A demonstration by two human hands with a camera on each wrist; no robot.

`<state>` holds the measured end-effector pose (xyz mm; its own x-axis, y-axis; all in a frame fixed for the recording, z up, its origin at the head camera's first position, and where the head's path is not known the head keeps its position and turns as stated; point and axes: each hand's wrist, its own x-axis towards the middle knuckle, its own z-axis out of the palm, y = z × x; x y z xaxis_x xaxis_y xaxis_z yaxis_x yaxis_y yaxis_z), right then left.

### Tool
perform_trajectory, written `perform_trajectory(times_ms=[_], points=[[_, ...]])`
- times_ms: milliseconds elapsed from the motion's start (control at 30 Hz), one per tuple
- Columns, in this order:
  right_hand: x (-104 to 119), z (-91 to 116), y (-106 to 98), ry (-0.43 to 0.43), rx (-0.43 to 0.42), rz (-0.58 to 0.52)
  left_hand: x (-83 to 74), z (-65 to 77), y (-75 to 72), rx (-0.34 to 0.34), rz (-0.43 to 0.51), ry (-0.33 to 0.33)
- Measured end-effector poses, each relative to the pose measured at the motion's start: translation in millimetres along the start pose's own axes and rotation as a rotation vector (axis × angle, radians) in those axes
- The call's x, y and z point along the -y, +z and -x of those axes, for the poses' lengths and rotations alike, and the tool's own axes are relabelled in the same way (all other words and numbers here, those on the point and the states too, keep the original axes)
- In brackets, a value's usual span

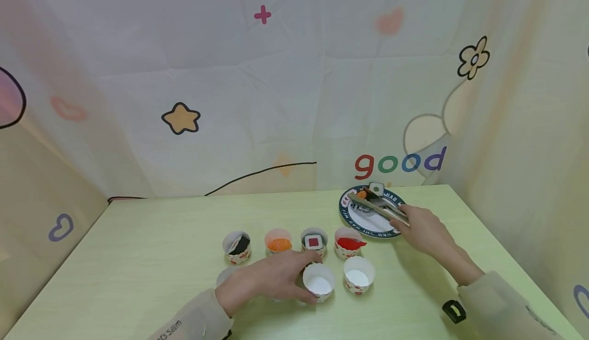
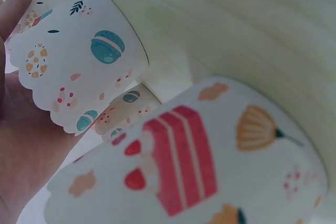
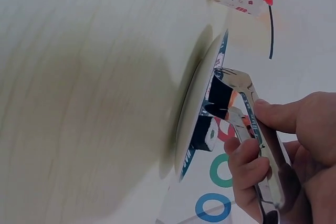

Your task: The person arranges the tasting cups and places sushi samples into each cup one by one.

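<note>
My right hand [image 1: 425, 230] grips metal tongs [image 1: 379, 208], whose tips reach over the blue-rimmed plate [image 1: 345, 217]. In the right wrist view the tips of the tongs [image 3: 268, 161] stand around a black-sided sushi piece [image 3: 219, 94]; whether they squeeze it I cannot tell. Another sushi roll [image 1: 376, 188] and an orange-topped piece [image 1: 362, 195] are on the plate. My left hand [image 1: 271, 278] holds a white paper cup [image 1: 319, 281] between thumb and fingers. That hand partly covers the cup [image 1: 225, 274] to its left. A patterned cup [image 2: 199, 166] looms close in the left wrist view.
Behind the left hand stand cups with a black-and-white piece [image 1: 239, 245], an orange piece [image 1: 279, 245], a square roll [image 1: 314, 242] and a red piece [image 1: 349, 243]. A white-bottomed cup [image 1: 359, 276] stands right of the held one. A printed curtain [image 1: 276, 84] borders the table.
</note>
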<state>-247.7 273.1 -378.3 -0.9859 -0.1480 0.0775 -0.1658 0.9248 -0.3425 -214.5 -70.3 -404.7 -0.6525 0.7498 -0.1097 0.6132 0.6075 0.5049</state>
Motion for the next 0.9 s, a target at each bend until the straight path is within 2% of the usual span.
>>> perform_trajectory(times_ms=[900], points=[[23.3,27.8,-15.0,-0.139,-0.066,-0.008,-1.0,1.1,-0.7,0.003,0.002,-0.015]])
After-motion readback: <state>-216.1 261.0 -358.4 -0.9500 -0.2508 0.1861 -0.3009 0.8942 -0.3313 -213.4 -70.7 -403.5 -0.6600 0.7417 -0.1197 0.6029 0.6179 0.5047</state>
